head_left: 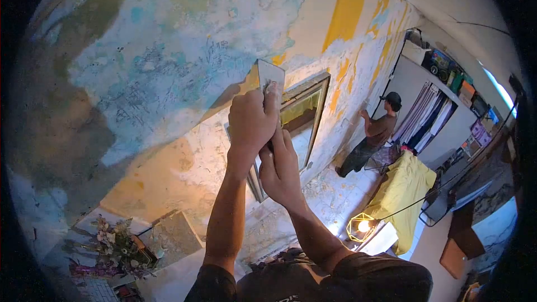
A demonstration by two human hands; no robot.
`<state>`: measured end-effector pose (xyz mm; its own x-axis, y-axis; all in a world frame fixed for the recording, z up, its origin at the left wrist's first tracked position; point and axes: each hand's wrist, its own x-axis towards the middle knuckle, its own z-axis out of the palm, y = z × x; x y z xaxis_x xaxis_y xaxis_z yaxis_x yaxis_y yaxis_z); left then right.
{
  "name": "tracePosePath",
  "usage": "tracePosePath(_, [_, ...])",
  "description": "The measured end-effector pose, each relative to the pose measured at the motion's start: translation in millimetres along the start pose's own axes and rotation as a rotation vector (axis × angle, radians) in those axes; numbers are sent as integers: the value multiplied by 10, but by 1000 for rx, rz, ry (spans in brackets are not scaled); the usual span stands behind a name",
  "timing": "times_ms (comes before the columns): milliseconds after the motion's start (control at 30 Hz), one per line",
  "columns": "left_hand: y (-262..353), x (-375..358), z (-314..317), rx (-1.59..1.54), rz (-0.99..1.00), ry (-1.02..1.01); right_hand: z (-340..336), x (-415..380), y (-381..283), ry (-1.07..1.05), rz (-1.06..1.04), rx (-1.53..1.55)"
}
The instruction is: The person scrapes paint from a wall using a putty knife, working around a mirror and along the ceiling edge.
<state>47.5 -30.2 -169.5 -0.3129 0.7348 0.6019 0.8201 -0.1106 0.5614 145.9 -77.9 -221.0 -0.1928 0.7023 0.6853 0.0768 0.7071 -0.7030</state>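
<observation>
Both of my hands grip one scraper (271, 74), its broad metal blade up against the patchy wall (168, 61), just above the corner of a framed window (306, 109). My left hand (251, 120) is closed around the upper part of the tool, one finger stretched along the blade. Lower down, my right hand (282, 170) wraps round the handle, which is mostly hidden by the fingers. Around the blade the wall shows blue, white and cream patches with peeling yellow strips to the right.
Another person (377, 134) in a dark cap stands by the wall at the right. Beyond are hanging clothes (422, 114), a yellow-draped piece of furniture (405, 190) and a lit caged lamp (363, 226). Flowers (114, 240) stand at lower left; debris lies on the floor (330, 190).
</observation>
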Motion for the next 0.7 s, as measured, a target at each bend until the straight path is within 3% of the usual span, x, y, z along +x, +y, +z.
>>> tracePosePath(133, [33,9,-40,-5,-6,-64,176,-105,191,66,-30,110])
tracePosePath(200, [17,8,-13,57,-2,-95,320,-143,203,165,202,449])
tracePosePath(333, [22,31,-43,208,83,-40,338,-114,15,170,389,626])
tracePosePath(433, [135,98,-113,219,80,-113,302,-46,-51,156,450,745])
tracePosePath(533, [82,59,-62,295,117,-36,365,-58,-69,231,362,654])
tracePosePath(633, [100,48,-94,299,102,34,477,-37,-19,297,348,759])
tracePosePath(700, [95,190,-40,284,130,-25,458,46,15,295,337,713])
